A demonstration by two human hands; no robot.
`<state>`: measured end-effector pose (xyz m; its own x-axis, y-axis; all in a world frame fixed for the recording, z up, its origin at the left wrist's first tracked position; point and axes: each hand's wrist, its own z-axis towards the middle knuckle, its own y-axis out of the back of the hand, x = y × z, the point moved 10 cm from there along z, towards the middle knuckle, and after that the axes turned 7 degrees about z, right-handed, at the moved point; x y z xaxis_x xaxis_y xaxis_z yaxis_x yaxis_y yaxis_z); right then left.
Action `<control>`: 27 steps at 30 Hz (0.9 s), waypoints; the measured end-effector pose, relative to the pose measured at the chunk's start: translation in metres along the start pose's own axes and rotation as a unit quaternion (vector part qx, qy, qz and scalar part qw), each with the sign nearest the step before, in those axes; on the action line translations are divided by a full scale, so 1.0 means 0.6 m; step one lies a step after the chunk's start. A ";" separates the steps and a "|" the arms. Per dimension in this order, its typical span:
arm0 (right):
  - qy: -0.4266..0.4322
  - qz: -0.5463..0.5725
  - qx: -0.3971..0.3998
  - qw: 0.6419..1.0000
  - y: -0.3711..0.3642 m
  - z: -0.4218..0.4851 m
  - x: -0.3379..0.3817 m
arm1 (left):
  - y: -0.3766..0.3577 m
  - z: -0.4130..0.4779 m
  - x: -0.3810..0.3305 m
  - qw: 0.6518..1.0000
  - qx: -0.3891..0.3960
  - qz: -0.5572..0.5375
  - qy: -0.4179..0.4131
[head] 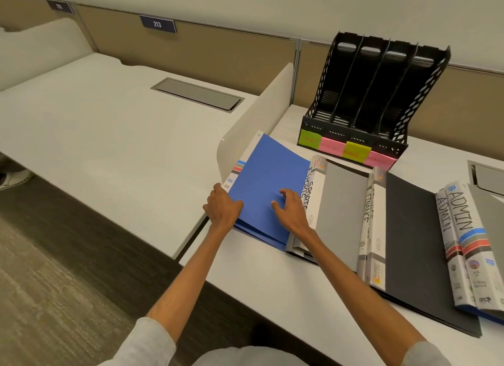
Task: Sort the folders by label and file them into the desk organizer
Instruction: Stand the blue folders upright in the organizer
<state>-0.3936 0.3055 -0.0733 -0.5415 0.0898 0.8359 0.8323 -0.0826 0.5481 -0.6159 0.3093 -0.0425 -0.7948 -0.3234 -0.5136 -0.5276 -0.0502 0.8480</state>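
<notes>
A blue folder (268, 172) lies at the left end of a row of folders on the white desk (267, 281). My left hand (222, 209) grips its near left edge. My right hand (293, 211) rests flat on its cover, fingers spread. To the right lie a grey folder with a SPORTS spine (342, 210), a dark folder with a FINANCE spine (411, 243) and folders with ADMIN spines (463, 229). The black desk organizer (373, 98) stands behind them, its four slots holding nothing, with green, pink and yellow sticky labels (346, 149) on its front.
A low white divider panel (253, 120) stands just left of the folders, between this desk and the neighbouring desk (95, 115). A grey cable hatch (488, 174) sits at the far right. Beige partition walls run along the back. Carpet floor lies below left.
</notes>
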 end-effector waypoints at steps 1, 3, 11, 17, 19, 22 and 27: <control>-0.002 -0.005 0.001 1.000 -0.002 -0.001 -0.002 | -0.001 0.003 0.001 1.000 0.011 0.008 0.002; -0.003 -0.015 0.002 1.000 -0.005 -0.002 -0.004 | 0.000 0.008 0.000 0.999 0.025 0.028 0.001; -0.013 -0.051 0.016 0.998 -0.018 -0.001 -0.015 | 0.003 0.027 0.005 0.999 0.047 0.012 -0.011; -0.024 -0.044 0.017 0.999 -0.011 0.006 -0.015 | 0.002 0.046 -0.009 0.992 0.085 -0.095 0.005; -0.024 -0.041 0.019 0.999 -0.008 0.006 -0.015 | -0.004 0.050 -0.017 0.985 0.106 -0.133 0.009; -0.024 -0.025 0.016 0.999 0.001 0.007 -0.012 | -0.021 0.049 -0.031 0.962 0.170 -0.211 0.024; -0.020 -0.003 0.006 1.000 0.017 0.017 -0.002 | -0.025 0.029 -0.059 0.925 0.267 -0.267 0.046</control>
<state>-0.3833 0.3144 -0.0687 -0.5411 0.1308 0.8307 0.8308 -0.0696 0.5522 -0.5848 0.3380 -0.0393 -0.3619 -0.4677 -0.8064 -0.9300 0.2404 0.2779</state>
